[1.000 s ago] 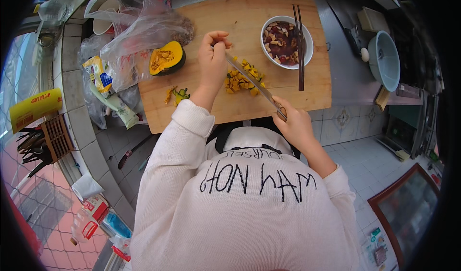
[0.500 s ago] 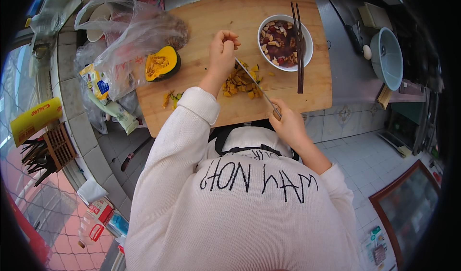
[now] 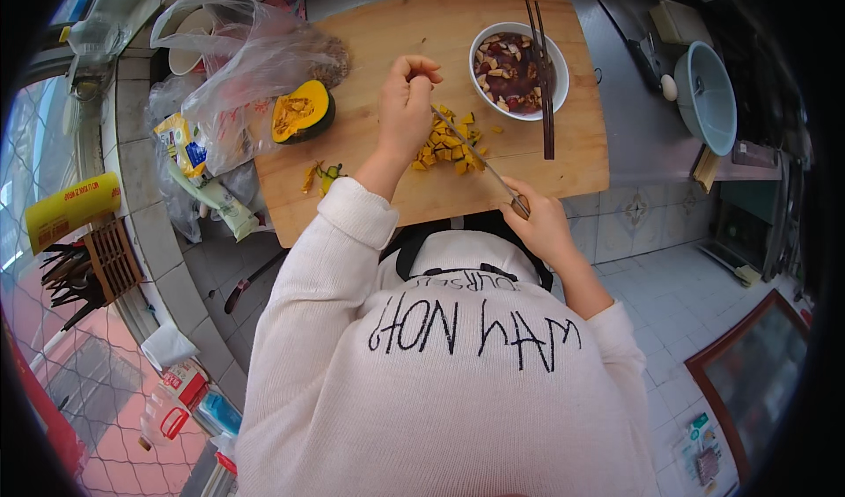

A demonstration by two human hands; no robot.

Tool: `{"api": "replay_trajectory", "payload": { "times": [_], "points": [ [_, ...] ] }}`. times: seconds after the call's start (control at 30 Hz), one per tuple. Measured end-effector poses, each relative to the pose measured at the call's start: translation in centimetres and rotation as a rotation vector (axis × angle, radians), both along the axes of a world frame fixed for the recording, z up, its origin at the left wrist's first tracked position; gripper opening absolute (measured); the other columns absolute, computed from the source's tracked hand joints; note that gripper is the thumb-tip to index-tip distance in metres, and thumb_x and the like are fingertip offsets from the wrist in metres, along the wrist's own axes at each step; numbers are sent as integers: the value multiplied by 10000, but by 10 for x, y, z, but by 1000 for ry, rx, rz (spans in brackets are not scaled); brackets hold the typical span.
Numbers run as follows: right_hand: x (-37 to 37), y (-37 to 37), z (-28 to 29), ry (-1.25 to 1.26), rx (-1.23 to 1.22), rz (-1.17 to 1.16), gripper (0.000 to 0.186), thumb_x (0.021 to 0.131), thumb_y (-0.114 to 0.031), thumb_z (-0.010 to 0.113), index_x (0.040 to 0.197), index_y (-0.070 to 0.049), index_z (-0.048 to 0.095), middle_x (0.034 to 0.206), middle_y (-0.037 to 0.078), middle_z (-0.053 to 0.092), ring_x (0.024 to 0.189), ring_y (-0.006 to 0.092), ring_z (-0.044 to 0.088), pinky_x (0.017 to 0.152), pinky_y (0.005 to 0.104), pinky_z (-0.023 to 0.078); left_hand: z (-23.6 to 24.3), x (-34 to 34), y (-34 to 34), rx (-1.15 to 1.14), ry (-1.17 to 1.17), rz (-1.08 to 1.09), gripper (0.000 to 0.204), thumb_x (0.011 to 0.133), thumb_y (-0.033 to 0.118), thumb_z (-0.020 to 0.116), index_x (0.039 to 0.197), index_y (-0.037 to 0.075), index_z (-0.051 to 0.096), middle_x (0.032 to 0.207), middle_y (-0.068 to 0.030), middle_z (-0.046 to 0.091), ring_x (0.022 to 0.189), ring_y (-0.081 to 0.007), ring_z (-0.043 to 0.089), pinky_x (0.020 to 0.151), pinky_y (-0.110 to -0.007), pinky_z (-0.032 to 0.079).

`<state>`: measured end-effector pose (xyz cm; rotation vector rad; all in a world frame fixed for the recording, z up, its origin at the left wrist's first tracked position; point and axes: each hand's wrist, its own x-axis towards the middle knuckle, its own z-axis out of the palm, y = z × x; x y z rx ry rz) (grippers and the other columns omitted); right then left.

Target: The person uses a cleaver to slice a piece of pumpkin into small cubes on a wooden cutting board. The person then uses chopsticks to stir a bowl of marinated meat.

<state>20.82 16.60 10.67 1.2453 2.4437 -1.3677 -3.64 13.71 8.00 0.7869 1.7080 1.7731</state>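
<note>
My right hand (image 3: 540,229) is closed round the handle of a knife (image 3: 483,159), whose narrow blade slants up and left over a pile of diced pumpkin (image 3: 449,150). Curled fingers close my left hand (image 3: 407,103) just beyond the blade's tip; whatever they may hold is hidden. Both hands work above a wooden cutting board (image 3: 387,29). On its left part rests a cut piece of pumpkin (image 3: 302,112) with dark green skin, orange flesh facing up. Peel scraps (image 3: 324,177) lie near the board's front left.
A white bowl (image 3: 564,76) of dark liquid with reddish and pale pieces stands on the board, chopsticks (image 3: 545,101) across its rim. Clear plastic bags (image 3: 220,74) crowd the left side. Rightward on the counter are an egg (image 3: 669,88) and a pale blue basin (image 3: 711,101).
The right hand and knife handle have shifted slightly right, the blade still angled over the diced pumpkin. My left hand stays curled near the tip. The whole view has moved a little.
</note>
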Motion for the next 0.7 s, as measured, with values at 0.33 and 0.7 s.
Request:
{"api": "replay_trajectory", "payload": {
  "times": [0.33,0.7],
  "points": [
    [-8,9,25,-76,56,259,358,808,-237,637,1146,-123,608,814,128,681,749,338,645,669,427,502,-18,1,-54,-58,-103,152,140,885,18,429,970,8,540,859,-58,587,796,-123,548,755,-246,452],
    [-17,3,10,-168,125,305,394,787,-203,635,1174,-145,583,852,114,690,754,334,651,670,432,518,-41,-1,-62,-54,-151,214,150,869,2,382,930,27,516,836,-53,580,750,-106,520,708,-225,432]
  ]
}}
